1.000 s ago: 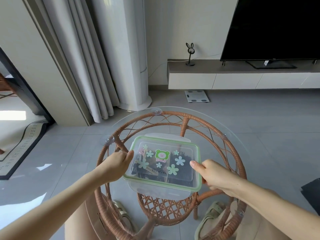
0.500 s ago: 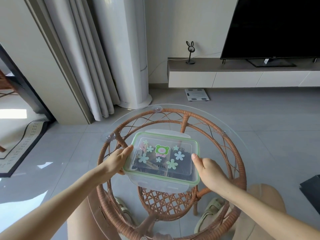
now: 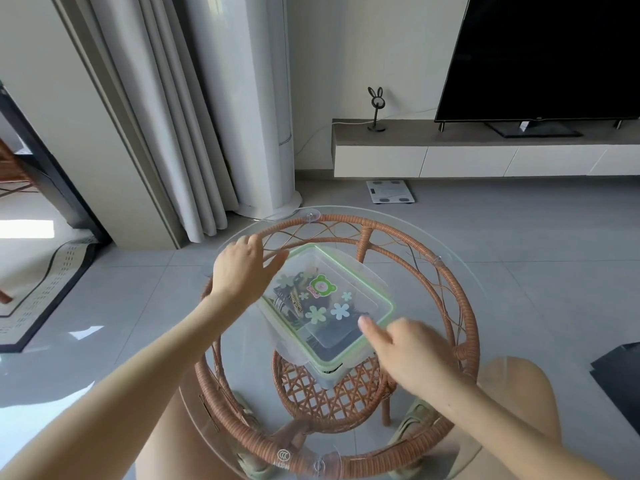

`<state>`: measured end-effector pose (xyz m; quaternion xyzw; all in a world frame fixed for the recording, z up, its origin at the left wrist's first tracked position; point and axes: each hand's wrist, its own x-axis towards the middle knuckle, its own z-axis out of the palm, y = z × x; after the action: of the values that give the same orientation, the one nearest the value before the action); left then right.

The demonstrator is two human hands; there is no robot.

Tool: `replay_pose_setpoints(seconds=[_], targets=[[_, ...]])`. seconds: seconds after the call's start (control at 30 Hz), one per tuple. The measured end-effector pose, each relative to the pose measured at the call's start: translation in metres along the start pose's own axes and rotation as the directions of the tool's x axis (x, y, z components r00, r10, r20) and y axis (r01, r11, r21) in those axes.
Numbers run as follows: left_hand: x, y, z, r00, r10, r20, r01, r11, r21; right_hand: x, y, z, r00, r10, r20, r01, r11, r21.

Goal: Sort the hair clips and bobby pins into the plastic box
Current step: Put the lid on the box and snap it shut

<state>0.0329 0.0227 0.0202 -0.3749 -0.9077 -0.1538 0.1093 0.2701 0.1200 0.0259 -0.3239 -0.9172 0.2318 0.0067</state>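
The clear plastic box (image 3: 349, 271) lies on the round glass table (image 3: 485, 292), turned diagonally, with its green-rimmed lid on. The lid carries flower stickers and a green bear sticker. Dark hair clips and bobby pins (image 3: 287, 301) show through the lid inside the box. My left hand (image 3: 242, 268) is at the box's far left corner with fingers straight and spread, the thumb by the rim. My right hand (image 3: 412, 351) is at the near right corner, its index finger touching the lid's edge.
The glass top sits on a brown rattan frame (image 3: 465, 317) with a lower woven shelf (image 3: 332, 396). My knees are under the table. Beyond are curtains (image 3: 166, 116), a white column unit (image 3: 256, 98), a scale (image 3: 390, 191) on the floor and a TV (image 3: 547, 53) on a low cabinet.
The box has turned clockwise from square-on to diagonal. My left hand moved up to its far corner and opened; my right hand shifted to the near right corner.
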Motion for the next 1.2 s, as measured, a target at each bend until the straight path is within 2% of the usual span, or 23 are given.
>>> replay_pose_setpoints(seconds=[0.07,0.1,0.13,0.2,0.27,0.33,0.5,0.57,0.87,0.93,1.03,1.2], targets=[[-0.028,0.005,-0.003,0.999,-0.046,-0.002,0.046,0.999,0.000,0.014,0.004,-0.009,0.954,-0.111,-0.280,0.034,0.964,-0.265],[-0.044,0.008,-0.003,0.997,-0.063,0.043,0.062,0.997,0.039,0.022,0.005,-0.012,0.919,-0.173,-0.355,0.027,0.925,-0.380],[-0.059,0.010,-0.003,0.992,-0.083,0.098,0.075,0.994,0.075,0.032,0.004,-0.013,0.907,-0.202,-0.369,0.008,0.885,-0.465],[-0.083,0.018,-0.004,0.975,-0.126,0.184,0.108,0.989,0.103,0.050,0.007,-0.011,0.935,-0.191,-0.299,0.002,0.845,-0.534],[-0.094,0.027,-0.004,0.961,-0.153,0.231,0.135,0.987,0.090,0.062,0.011,-0.004,0.958,-0.210,-0.196,0.087,0.863,-0.497],[-0.098,0.034,-0.004,0.947,-0.171,0.272,0.161,0.985,0.059,0.061,0.015,0.007,0.959,-0.240,-0.151,0.157,0.893,-0.422],[-0.099,0.044,0.002,0.907,-0.160,0.389,0.155,0.987,0.045,0.044,0.019,0.031,0.955,-0.209,-0.212,0.154,0.956,-0.249],[-0.098,0.046,0.004,0.900,-0.152,0.408,0.165,0.986,0.002,0.042,0.018,0.026,0.950,-0.229,-0.213,0.178,0.956,-0.234],[-0.095,0.037,0.006,0.911,-0.078,0.406,0.190,0.951,-0.245,0.088,0.020,-0.001,0.957,-0.288,0.036,0.288,0.926,-0.244],[-0.092,0.033,0.010,0.912,-0.068,0.404,0.209,0.925,-0.316,0.088,0.019,-0.005,0.960,-0.259,0.103,0.275,0.942,-0.195],[-0.083,0.026,0.015,0.910,-0.067,0.409,0.252,0.872,-0.419,0.089,0.021,-0.009,0.959,-0.201,0.201,0.210,0.977,-0.023],[-0.067,0.016,0.019,0.889,-0.024,0.458,0.286,0.809,-0.513,0.085,0.027,-0.004,0.956,-0.173,0.237,0.114,0.963,0.244]])
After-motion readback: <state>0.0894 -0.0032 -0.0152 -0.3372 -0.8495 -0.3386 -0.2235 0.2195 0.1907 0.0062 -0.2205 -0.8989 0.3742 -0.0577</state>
